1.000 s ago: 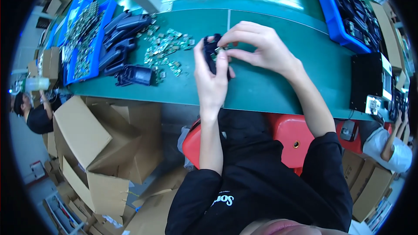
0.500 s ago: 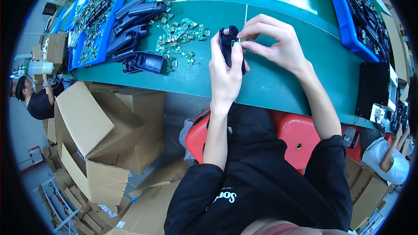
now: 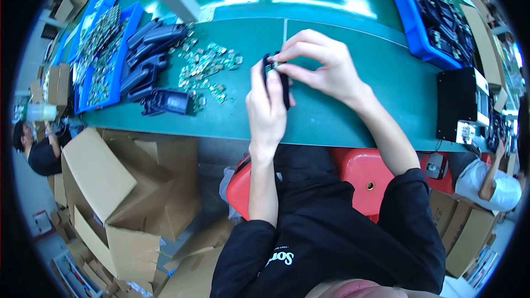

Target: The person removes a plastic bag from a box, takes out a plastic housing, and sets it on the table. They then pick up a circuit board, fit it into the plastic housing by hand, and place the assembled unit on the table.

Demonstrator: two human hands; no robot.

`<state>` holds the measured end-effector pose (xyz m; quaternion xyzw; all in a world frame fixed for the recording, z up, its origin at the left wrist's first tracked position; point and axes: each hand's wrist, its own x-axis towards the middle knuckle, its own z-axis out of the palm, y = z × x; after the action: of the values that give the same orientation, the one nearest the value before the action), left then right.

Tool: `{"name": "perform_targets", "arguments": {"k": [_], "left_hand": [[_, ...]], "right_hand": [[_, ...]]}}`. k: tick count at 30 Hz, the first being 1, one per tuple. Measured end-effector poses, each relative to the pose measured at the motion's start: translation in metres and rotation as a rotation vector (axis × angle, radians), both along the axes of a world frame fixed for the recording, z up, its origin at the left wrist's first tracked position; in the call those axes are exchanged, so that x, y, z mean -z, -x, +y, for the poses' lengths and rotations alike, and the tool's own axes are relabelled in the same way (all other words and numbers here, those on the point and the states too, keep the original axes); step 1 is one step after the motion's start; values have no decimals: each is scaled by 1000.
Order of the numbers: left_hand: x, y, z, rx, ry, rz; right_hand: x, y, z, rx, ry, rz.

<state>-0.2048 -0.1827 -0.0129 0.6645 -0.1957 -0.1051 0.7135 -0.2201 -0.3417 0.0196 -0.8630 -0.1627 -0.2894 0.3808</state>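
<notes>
My left hand point(image 3: 267, 107) grips a black plastic handset housing point(image 3: 279, 80) upright over the green table point(image 3: 342, 105). Just above it, my right hand point(image 3: 319, 65) pinches a small green circuit part at the housing's top end. Most of the housing is hidden by my fingers. To the left on the table lies a loose heap of small green circuit boards point(image 3: 207, 69), and beside that a pile of black housings point(image 3: 149, 58).
Blue trays point(image 3: 99, 49) with more boards stand at the far left, another blue tray point(image 3: 436, 16) of black parts at the far right. A black box point(image 3: 458, 105) sits at the table's right edge. Cardboard boxes point(image 3: 110, 187) stand below left. Other people work at both sides.
Both hands stay together on the housing, and my right fingers have shifted slightly at its top. The view has moved a little, nothing else changed.
</notes>
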Motion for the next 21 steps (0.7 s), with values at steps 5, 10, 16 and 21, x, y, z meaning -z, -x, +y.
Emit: {"name": "perform_targets", "arguments": {"k": [5,10,16,21], "left_hand": [[0,1,2,-30,-9,-5],[0,3,6,-39,-6,-2],[3,-1,5,17,62,28],[1,-2,11,103,175,141]], "right_hand": [[2,-2,-1,-43,-39,6],[0,2,4,-69,-73,49],[-5,3,-1,-126,-156,159],[-2,-2,-2,-189,-417,453]]}}
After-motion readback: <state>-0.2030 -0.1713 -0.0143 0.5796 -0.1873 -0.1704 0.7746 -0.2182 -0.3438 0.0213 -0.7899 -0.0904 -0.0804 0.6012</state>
